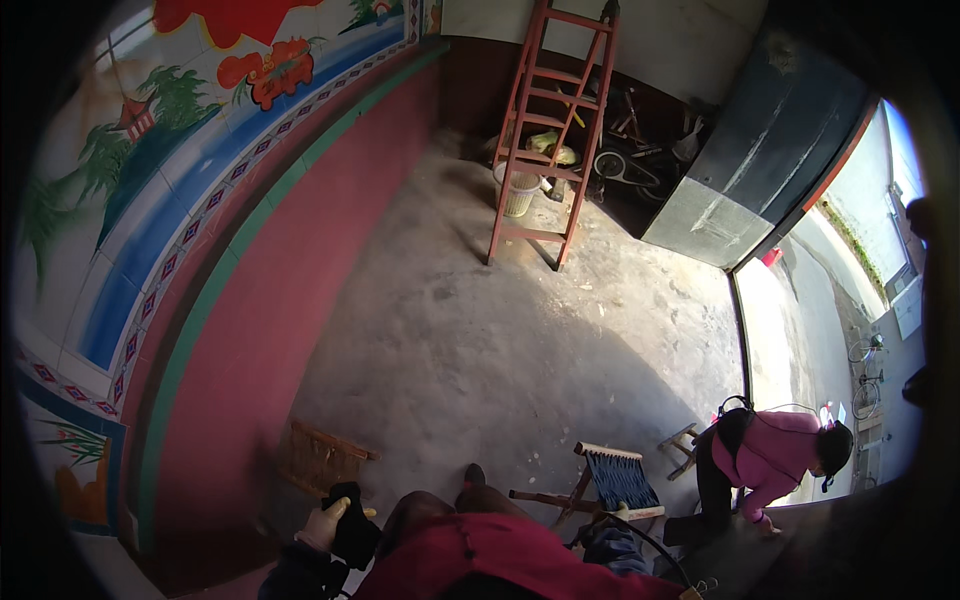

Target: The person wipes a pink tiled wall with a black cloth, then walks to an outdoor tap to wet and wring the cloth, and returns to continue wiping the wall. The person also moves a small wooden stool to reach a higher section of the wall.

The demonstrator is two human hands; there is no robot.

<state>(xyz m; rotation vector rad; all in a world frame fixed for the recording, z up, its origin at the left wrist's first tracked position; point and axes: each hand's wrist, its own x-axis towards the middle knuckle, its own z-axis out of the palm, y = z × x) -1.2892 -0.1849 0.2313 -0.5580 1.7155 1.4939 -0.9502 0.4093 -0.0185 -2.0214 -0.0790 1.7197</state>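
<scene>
At the lower left, my left hand (328,523) grips a bunched black cloth item (355,529) beside my leg. A low wooden stool (324,459) stands just beyond it, near the pink wall base. My right forearm in a dark sleeve (615,547) reaches toward a folding stool (619,477) with a wooden frame and a dark blue woven-cord seat. The right hand is small and dim by the stool's near rail; its grip is unclear. A black cable (660,547) curves past that sleeve.
A co-worker in a purple top (772,450) bends over at the right beside another wooden stool (679,450). A red ladder (551,169) stands at the back, with a plastic basket (517,191) and a bicycle (634,169) behind. A metal door (742,142) opens onto a sunlit street.
</scene>
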